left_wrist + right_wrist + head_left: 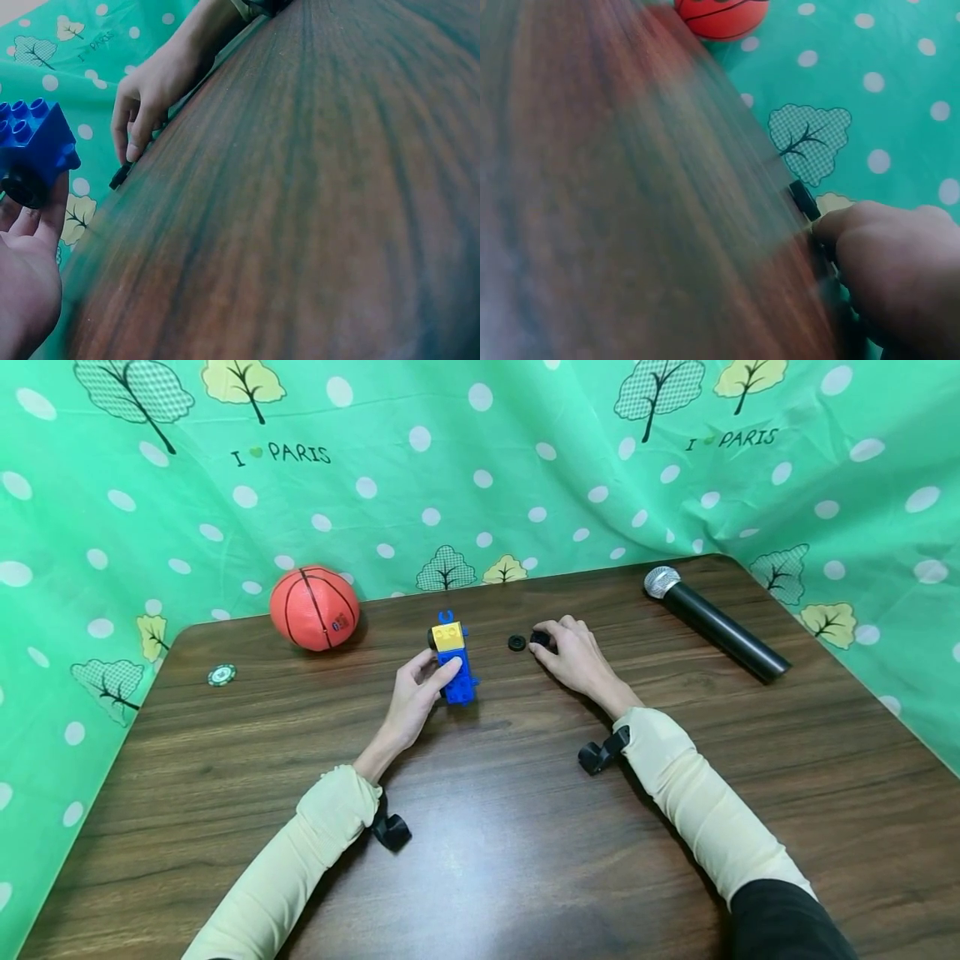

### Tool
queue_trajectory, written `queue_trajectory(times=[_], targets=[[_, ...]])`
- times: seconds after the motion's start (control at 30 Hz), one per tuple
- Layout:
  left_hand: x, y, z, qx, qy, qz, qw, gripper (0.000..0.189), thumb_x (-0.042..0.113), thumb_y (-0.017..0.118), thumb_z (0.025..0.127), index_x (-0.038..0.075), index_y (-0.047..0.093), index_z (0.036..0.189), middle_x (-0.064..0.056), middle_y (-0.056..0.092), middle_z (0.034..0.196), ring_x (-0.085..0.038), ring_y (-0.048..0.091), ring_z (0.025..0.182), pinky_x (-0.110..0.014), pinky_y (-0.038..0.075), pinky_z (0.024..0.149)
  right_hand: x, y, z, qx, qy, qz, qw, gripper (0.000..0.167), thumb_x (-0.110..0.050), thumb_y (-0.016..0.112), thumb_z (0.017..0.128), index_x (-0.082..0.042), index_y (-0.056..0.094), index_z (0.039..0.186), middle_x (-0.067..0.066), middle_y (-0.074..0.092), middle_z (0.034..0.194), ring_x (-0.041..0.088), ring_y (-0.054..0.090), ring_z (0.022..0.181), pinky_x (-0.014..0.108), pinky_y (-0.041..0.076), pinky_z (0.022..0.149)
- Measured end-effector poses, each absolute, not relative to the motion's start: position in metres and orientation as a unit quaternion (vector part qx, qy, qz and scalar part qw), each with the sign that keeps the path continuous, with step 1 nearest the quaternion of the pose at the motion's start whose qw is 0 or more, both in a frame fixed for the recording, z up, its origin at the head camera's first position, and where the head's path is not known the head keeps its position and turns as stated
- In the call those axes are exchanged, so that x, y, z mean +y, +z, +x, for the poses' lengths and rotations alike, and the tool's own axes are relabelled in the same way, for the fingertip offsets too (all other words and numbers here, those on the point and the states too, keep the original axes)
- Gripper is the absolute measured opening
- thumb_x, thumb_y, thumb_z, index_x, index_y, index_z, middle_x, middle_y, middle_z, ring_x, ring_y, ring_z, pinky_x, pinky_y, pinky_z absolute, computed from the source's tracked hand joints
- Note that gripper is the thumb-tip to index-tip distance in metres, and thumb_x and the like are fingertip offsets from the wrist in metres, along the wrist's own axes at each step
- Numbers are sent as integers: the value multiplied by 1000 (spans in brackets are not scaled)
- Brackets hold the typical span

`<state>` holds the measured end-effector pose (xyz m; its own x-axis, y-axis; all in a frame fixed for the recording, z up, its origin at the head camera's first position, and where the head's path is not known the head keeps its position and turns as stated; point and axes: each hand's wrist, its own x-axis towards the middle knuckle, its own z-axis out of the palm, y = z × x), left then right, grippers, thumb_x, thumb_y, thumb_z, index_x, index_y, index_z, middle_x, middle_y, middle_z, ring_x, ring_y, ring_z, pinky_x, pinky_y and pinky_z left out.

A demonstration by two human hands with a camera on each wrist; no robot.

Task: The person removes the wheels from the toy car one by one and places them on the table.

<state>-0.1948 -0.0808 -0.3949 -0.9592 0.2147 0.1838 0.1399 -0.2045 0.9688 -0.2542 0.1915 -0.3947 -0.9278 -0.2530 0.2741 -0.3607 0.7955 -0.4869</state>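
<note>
My left hand (411, 697) grips a toy car (450, 637) made of blue and yellow building blocks, thumb on its blue rear part. Black wheels show along the car's left side; bare blue pegs stick out on its right. In the left wrist view, the car's blue studs (21, 129) and a black wheel (24, 187) sit above the fingers. To the right, my right hand (576, 658) pinches a small black wheel (539, 638) at the tabletop. Another black wheel (517, 643) lies flat just left of those fingertips, also visible as a dark wheel (804, 200) in the right wrist view.
A red toy basketball (315, 608) stands at the back left of the wooden table (480, 860), with a green-and-white poker chip (222, 675) to its left. A black microphone (720, 627) lies at the back right. Green patterned cloth (480, 452) hangs behind.
</note>
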Motion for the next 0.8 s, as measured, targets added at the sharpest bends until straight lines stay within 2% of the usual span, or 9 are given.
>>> queue_trajectory(times=[0.17, 0.23, 0.33, 0.47, 0.53, 0.6, 0.7, 0.8], targets=[[-80, -395, -195, 637, 758, 143, 13, 38, 18, 65, 98, -6, 60, 127, -6, 67, 106, -14, 63, 93, -24, 53, 77, 190, -390, -247, -935, 301, 158, 104, 43, -21, 64, 103, 4, 59, 137, 19, 58, 103, 36, 51, 98, 52, 40, 91], [-80, -395, -195, 638, 756, 145, 14, 33, 16, 66, 97, -5, 61, 122, -7, 68, 105, -14, 65, 94, -25, 54, 81, 187, -387, -241, -925, 318, 167, 123, 40, -21, 63, 104, 4, 60, 135, 16, 57, 100, 34, 50, 95, 49, 40, 88], [-80, -395, -195, 657, 739, 148, 9, 29, 14, 68, 95, -4, 62, 116, -7, 69, 103, -15, 65, 91, -25, 53, 78, 176, -382, -231, -895, 366, 200, 159, 35, -19, 62, 105, 5, 63, 130, 13, 58, 96, 30, 51, 90, 44, 41, 82], [-82, -394, -195, 694, 698, 174, -6, 30, 12, 72, 93, -4, 64, 117, -8, 68, 106, -18, 61, 93, -27, 51, 76, 155, -373, -215, -832, 460, 262, 165, 33, -14, 60, 106, 2, 61, 135, 13, 63, 104, 25, 58, 92, 42, 49, 81], [-83, -394, -195, 705, 683, 191, -12, 30, 10, 74, 92, -4, 66, 118, -10, 68, 107, -20, 60, 94, -29, 51, 78, 145, -368, -206, -804, 498, 287, 151, 37, -11, 60, 105, -1, 57, 141, 13, 65, 113, 23, 61, 97, 42, 52, 82], [-83, -394, -195, 711, 674, 203, -14, 31, 8, 76, 91, -2, 68, 119, -11, 68, 108, -22, 60, 94, -30, 52, 75, 137, -364, -201, -786, 518, 307, 140, 42, -9, 62, 104, -3, 55, 145, 14, 64, 115, 23, 61, 95, 40, 52, 80], [-83, -394, -195, 707, 672, 218, -19, 35, 5, 78, 90, -1, 68, 122, -15, 68, 110, -22, 60, 93, -30, 52, 74, 131, -362, -196, -776, 531, 313, 136, 42, -6, 67, 100, -4, 58, 142, 13, 65, 115, 21, 60, 94, 33, 50, 79], [-81, -393, -196, 690, 689, 219, -36, 44, 0, 78, 88, -1, 64, 130, -23, 66, 119, -19, 62, 94, -27, 53, 76, 133, -364, -194, -773, 543, 300, 136, 37, -2, 71, 97, -2, 63, 134, 12, 64, 108, 20, 56, 90, 28, 47, 76]])
